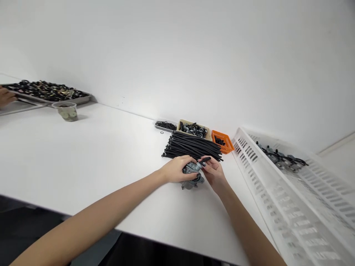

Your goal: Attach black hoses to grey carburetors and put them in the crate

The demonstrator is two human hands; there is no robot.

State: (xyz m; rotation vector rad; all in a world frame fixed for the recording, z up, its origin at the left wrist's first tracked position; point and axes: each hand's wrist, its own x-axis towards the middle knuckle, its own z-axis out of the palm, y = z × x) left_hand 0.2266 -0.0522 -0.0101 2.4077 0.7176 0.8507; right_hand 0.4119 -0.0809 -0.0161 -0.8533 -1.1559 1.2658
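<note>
A small grey metal carburetor (192,176) sits low over the white desk (97,155), just in front of a pile of black tubes, gripped from the left by the left hand (176,169). A short black tube (204,160) is pinched in the right hand (215,173), its end touching the carburetor's top.

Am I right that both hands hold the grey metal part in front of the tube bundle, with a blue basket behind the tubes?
Not quite: the head view shows an orange basket, not blue. Both the left hand and right hand do hold the grey metal part before the tube bundle.
</note>
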